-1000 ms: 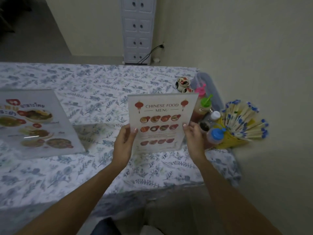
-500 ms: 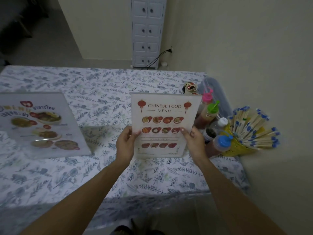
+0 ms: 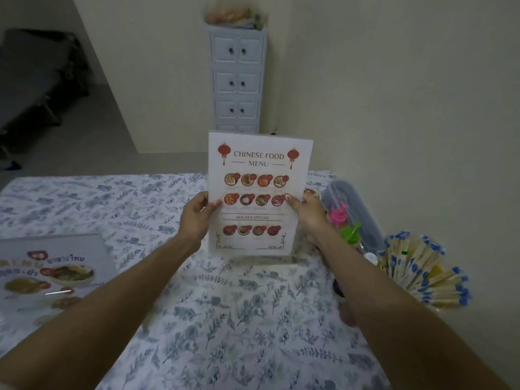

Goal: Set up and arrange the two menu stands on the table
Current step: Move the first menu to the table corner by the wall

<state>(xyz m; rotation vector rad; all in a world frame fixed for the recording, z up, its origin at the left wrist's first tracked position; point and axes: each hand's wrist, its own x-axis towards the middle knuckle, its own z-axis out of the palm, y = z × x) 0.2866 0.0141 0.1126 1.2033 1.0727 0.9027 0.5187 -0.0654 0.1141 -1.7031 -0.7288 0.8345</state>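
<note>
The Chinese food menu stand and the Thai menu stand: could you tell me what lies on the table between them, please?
In the head view, only bare floral tablecloth lies between the Chinese food menu stand and the Thai menu stand; the left hand grips the Chinese stand's edge.

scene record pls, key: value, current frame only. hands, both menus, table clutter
left hand: grips left edge of Chinese menu stand
right hand: grips its right edge
Chinese menu stand: upright, print facing camera, clear base at the tablecloth
Thai menu stand: near left, untouched
sauce bottles: right of the Chinese menu stand
chopstick holder: far right, by wall
</note>
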